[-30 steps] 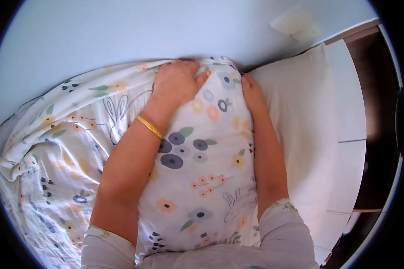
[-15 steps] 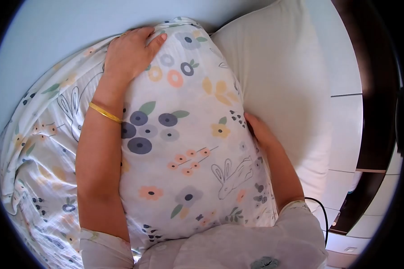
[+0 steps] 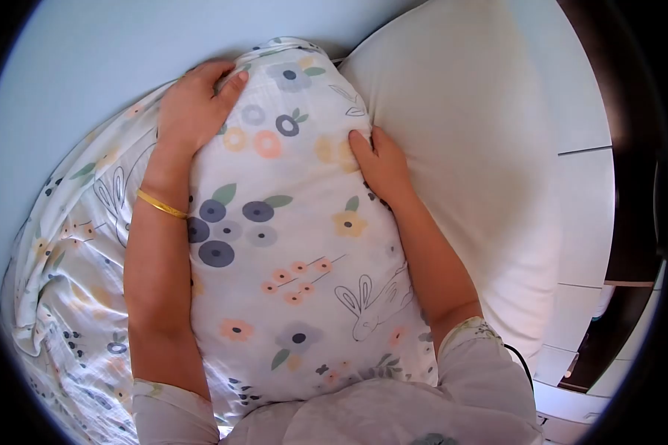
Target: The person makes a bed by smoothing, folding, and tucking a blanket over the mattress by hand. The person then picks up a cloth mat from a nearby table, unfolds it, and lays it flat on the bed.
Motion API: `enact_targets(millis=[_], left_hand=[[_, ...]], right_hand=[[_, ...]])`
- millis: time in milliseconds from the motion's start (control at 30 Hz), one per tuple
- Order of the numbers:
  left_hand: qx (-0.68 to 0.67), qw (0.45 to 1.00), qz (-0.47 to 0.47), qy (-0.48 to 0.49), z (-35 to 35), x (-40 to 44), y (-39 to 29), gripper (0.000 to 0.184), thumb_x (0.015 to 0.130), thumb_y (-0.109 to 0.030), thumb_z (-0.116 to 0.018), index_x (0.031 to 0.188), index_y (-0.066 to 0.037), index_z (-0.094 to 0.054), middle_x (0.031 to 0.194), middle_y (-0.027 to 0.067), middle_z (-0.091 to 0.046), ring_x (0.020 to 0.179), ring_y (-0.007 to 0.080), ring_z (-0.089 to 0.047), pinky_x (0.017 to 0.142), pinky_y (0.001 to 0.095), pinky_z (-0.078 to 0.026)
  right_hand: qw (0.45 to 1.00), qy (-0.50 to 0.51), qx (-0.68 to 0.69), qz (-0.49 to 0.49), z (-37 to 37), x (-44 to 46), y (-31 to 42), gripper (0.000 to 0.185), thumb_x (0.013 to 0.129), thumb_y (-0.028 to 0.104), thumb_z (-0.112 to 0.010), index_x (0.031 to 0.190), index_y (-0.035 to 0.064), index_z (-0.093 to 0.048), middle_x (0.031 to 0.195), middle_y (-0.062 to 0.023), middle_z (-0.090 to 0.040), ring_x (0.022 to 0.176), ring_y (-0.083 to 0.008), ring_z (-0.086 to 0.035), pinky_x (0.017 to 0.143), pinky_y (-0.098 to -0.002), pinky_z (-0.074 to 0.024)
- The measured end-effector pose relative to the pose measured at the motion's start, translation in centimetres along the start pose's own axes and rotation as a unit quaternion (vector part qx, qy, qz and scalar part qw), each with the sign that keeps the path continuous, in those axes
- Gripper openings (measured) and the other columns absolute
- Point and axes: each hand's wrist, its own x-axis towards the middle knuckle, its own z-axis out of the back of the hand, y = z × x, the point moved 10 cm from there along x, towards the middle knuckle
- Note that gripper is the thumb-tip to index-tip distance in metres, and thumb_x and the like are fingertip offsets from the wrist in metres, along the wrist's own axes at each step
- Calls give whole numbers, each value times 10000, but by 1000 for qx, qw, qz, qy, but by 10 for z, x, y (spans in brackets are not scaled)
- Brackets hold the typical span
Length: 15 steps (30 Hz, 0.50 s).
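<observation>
A plump, pillow-shaped bundle in white fabric printed with flowers, berries and a rabbit, the pillow (image 3: 304,230), lies before my body. My left hand (image 3: 194,107), below a wrist with a yellow bangle (image 3: 161,203), rests on its far left edge. Its fingers bend over that edge and its thumb lies on top, fingertips partly hidden. At the upper right side, my right hand (image 3: 382,167) grips the pillow's edge, thumb on the print and fingers along the side. Loose matching printed cloth (image 3: 74,297) spreads in folds to the left.
A plain white pillow or cushion (image 3: 467,148) stands close along the right. Behind the far edge is a pale blue surface (image 3: 126,44). Light tiles (image 3: 583,215) and a dark brown panel (image 3: 631,185) lie to the far right, with a black cable (image 3: 525,363) near my right sleeve.
My right hand has moved up along the pillow's right side, toward the far end. My left hand keeps its place on the far edge. The view has shifted slightly.
</observation>
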Motion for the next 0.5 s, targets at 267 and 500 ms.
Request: enact_targets(millis=[267,500], left_hand=[[4,998,44,51,-1,-1,7,518,855,-518,-474,1091,-83,-628,1005,139,-651,976,317,-589,847,371,-450],[-14,994,53,96,-14,5,20,565,856,-552,-447,1105,-74,-618,1023,157,-645,997,330,-583,864,370,-444]], right_hand=[[990,84,89,-75,-17,38,11,584,905,422,-389,1209,-69,-478,1122,-260,-562,1080,-376,-521,933,-380,-389],[962,-22,-145,229,-50,-118,130,609,855,405,-507,1351,71,-392,1421,-308,-201,1331,-476,-145,932,-728,-144]])
